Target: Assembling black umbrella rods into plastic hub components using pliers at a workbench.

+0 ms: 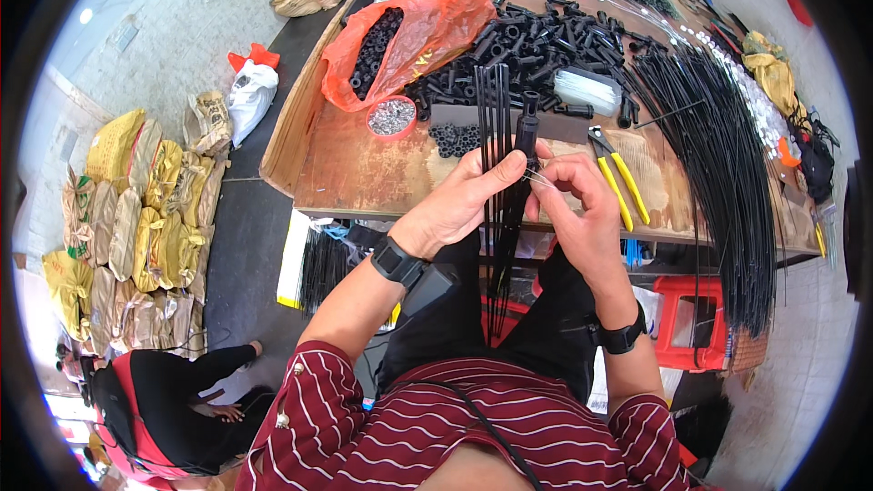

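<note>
My left hand (462, 197) is closed round several thin black rods (494, 114), which stand upright and run down past my lap. A black tubular plastic piece (526, 132) with a narrower top rises beside the rods, between my two hands. Fingers of my right hand (587, 209) are pinched together at this piece, on a thin pale strand (538, 178); whether it is wire or plastic I cannot make out. End-cutting pliers (617, 177) with yellow handles lie on the table just right of my right hand. Small dark rings (453, 138) sit beyond my left hand.
The wooden table (364, 177) bears a heap of black plastic tubes (536, 45), a red plastic bag (427, 18), a tub of small metal parts (392, 117), a box of pale strips (587, 89) and long black rods (718, 164). A red stool (673, 318) stands below; another person (173, 400) bends at left.
</note>
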Demonstrator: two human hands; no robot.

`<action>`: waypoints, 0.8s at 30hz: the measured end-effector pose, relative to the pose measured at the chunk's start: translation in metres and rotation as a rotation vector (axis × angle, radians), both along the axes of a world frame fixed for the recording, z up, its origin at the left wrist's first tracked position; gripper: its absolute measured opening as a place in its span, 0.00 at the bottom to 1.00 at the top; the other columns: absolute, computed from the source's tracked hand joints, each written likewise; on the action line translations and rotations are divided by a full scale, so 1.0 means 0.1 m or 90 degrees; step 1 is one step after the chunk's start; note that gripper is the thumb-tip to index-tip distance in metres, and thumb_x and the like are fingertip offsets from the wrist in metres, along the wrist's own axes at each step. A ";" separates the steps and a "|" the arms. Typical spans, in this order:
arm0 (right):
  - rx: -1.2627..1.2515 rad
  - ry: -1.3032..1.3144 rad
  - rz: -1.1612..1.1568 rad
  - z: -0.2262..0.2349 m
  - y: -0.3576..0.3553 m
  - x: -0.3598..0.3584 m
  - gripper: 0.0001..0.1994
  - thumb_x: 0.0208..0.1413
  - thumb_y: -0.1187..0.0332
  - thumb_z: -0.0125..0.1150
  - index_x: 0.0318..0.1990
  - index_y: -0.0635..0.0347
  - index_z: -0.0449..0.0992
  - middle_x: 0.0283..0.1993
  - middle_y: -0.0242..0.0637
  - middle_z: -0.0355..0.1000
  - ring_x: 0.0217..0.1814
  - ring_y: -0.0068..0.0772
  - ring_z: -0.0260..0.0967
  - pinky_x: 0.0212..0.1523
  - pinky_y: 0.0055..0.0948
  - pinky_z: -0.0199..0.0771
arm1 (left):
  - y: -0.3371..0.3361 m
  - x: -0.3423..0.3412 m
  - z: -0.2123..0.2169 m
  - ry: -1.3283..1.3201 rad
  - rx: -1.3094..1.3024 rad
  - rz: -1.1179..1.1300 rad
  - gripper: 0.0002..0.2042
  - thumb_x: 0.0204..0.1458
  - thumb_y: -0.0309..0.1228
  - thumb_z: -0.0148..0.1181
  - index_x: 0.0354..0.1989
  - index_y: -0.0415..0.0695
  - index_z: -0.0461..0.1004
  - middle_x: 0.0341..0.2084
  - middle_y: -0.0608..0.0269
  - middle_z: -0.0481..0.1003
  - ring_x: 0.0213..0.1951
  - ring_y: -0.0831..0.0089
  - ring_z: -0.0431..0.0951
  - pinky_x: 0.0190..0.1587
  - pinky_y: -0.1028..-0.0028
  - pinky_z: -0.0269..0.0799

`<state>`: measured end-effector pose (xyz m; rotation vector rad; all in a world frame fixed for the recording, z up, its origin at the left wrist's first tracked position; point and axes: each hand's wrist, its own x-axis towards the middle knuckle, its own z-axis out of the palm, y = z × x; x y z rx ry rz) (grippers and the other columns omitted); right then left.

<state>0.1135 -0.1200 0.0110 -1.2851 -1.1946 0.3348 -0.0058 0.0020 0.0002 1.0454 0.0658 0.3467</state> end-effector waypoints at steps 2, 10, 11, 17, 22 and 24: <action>-0.006 0.004 0.017 0.01 -0.02 0.04 0.04 0.46 0.82 0.60 0.30 0.66 0.72 0.31 0.37 0.69 0.29 0.23 0.69 0.33 0.22 0.69 | -0.03 0.01 0.02 0.008 -0.002 0.002 0.19 0.59 0.41 0.54 0.51 0.41 0.67 0.35 0.63 0.73 0.32 0.77 0.76 0.34 0.76 0.75; 0.045 -0.241 -0.025 0.11 -0.03 0.12 0.06 0.44 0.81 0.63 0.32 0.64 0.76 0.33 0.38 0.71 0.36 0.32 0.71 0.36 0.28 0.69 | -0.07 -0.01 0.08 0.006 -0.038 0.019 0.19 0.58 0.42 0.54 0.51 0.40 0.68 0.33 0.65 0.73 0.29 0.78 0.74 0.31 0.78 0.72; 0.055 -0.239 -0.022 0.11 -0.03 0.12 0.06 0.44 0.81 0.63 0.32 0.64 0.76 0.33 0.38 0.71 0.35 0.32 0.71 0.36 0.28 0.69 | -0.07 0.00 0.06 -0.001 -0.044 0.011 0.19 0.58 0.42 0.54 0.51 0.41 0.68 0.33 0.65 0.73 0.29 0.78 0.74 0.31 0.79 0.72; 0.058 -0.188 -0.001 0.06 -0.03 0.10 0.07 0.44 0.80 0.64 0.32 0.65 0.76 0.32 0.38 0.71 0.35 0.32 0.70 0.39 0.29 0.69 | -0.04 0.00 0.00 -0.004 -0.046 0.004 0.19 0.58 0.42 0.54 0.51 0.42 0.68 0.34 0.65 0.73 0.29 0.78 0.74 0.31 0.79 0.72; 0.022 -0.153 0.014 0.08 0.02 0.15 0.06 0.44 0.80 0.65 0.32 0.65 0.76 0.32 0.39 0.71 0.34 0.31 0.70 0.42 0.30 0.69 | -0.05 0.01 0.01 -0.005 -0.052 0.017 0.19 0.58 0.42 0.55 0.52 0.43 0.68 0.34 0.64 0.73 0.29 0.78 0.74 0.31 0.79 0.72; 0.062 -0.139 0.092 0.03 0.08 0.23 0.05 0.45 0.79 0.65 0.29 0.65 0.75 0.31 0.35 0.71 0.33 0.26 0.71 0.42 0.26 0.70 | -0.07 0.02 0.04 0.016 -0.049 0.043 0.19 0.58 0.41 0.55 0.52 0.43 0.68 0.33 0.65 0.73 0.29 0.78 0.74 0.31 0.79 0.72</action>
